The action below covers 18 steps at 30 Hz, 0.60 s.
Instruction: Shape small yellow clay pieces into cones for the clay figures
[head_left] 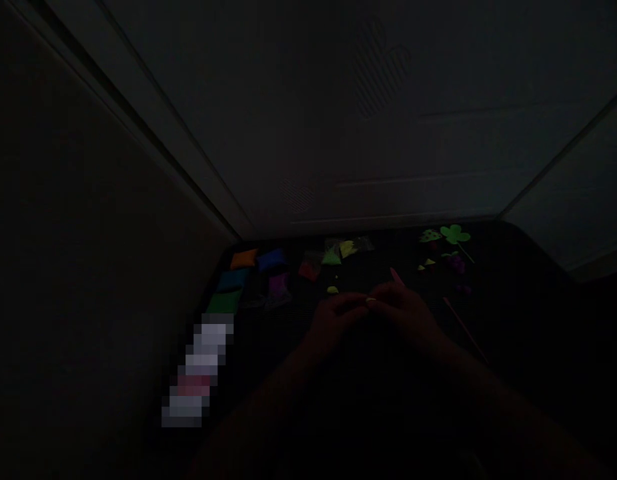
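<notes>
In the dim light my left hand (335,323) and my right hand (411,317) meet fingertip to fingertip above the dark table. Both are closed, with a small pale yellow piece of modelling clay (371,301) showing between the fingertips. The dark hides the exact finger positions. A pink clay tool (397,276) lies just behind my right hand. Left of the hands, a yellow lump of clay (333,290) rests on the table with a tiny pale crumb (337,277) behind it.
Clay packets lie at the left: orange (244,259), blue (271,259), teal (232,279), green (223,303), purple (278,285). Opened bags with red (309,270), light green (331,257) and yellow clay (347,249) sit mid-back. Right: a green flower (455,234), purple clay pieces (457,264), a thin stick (465,329).
</notes>
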Available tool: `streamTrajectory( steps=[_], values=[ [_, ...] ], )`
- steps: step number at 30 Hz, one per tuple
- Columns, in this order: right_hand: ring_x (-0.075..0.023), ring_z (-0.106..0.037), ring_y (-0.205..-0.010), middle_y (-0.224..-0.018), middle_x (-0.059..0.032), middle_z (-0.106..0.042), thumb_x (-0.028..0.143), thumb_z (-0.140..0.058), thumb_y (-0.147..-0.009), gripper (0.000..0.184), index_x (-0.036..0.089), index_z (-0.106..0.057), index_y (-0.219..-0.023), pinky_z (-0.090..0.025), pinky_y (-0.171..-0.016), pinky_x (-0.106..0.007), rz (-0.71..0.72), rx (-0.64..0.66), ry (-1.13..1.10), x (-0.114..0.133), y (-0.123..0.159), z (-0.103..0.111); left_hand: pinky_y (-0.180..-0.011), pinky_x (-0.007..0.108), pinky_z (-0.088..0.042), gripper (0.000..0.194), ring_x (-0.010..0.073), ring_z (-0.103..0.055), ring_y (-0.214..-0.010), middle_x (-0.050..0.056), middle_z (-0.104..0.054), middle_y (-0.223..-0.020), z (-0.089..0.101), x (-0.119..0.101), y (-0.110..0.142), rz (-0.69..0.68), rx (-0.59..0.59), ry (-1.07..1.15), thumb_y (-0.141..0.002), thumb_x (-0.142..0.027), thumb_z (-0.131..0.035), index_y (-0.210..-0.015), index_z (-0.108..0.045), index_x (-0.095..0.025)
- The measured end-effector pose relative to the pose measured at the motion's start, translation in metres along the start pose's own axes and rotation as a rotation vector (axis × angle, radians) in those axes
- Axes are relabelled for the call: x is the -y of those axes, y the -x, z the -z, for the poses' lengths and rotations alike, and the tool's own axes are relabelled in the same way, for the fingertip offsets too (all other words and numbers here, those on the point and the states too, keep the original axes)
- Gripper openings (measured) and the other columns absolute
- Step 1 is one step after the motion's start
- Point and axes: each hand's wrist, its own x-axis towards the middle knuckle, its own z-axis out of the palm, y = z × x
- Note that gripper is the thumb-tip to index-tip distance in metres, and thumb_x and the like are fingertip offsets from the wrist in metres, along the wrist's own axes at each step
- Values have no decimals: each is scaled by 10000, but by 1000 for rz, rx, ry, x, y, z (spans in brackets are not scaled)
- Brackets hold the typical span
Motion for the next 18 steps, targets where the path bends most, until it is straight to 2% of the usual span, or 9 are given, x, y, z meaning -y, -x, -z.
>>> streamTrajectory(
  steps=[6, 13, 18],
  values=[
    [-188, -635, -947, -975, -25, -689, 330, -595, -798, 160, 240, -685, -895, -494, -863, -364, 59, 82, -21, -2, 2, -2, -774, 324, -520, 222, 207, -675, -863, 34, -733, -910, -1, 2, -4, 89, -50, 108, -722, -314, -676, -908, -686, -194],
    [-204, -640, -926, -997, -42, -677, 311, -567, -813, 192, 238, -626, -981, -514, -827, -388, 28, -12, 1, -7, 7, -9, -843, 325, -480, 165, 206, -645, -903, 15, -720, -922, 1, 1, -5, 75, -53, 69, -705, -324, -698, -835, -712, -223],
    [-208, -638, -940, -1019, -51, -669, 291, -560, -811, 200, 230, -606, -995, -515, -826, -385, 12, -44, 12, -3, 9, -11, -783, 302, -484, 180, 190, -640, -848, 8, -711, -865, 0, 3, -4, 90, -48, 91, -712, -352, -686, -823, -692, -211]
  ],
)
